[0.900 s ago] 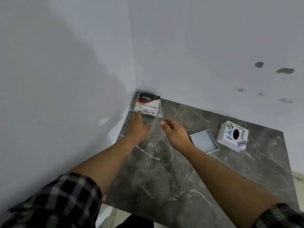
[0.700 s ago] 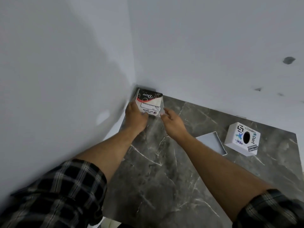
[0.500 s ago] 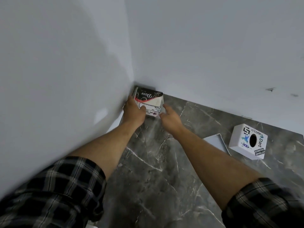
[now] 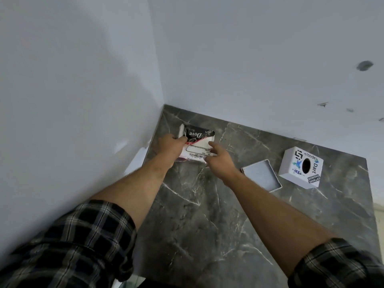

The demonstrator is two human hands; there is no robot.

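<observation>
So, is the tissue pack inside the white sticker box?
No, the left hand grips the Dove tissue pack near the wall corner, apart from the white sticker box.

One wide-angle head-worn camera looks forward and down, close over left hand (image 4: pixel 170 146) and right hand (image 4: pixel 218 161) mid-frame, marble table (image 4: pixel 197 225) below.

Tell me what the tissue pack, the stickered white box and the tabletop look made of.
Tissue pack: likely thin glossy plastic film; it crumples where the left hand grips.
White box: probably matte card or plastic; sharp flat faces bearing stickers.
Tabletop: dark marble-look stone or laminate, white veins, soft sheen.
</observation>
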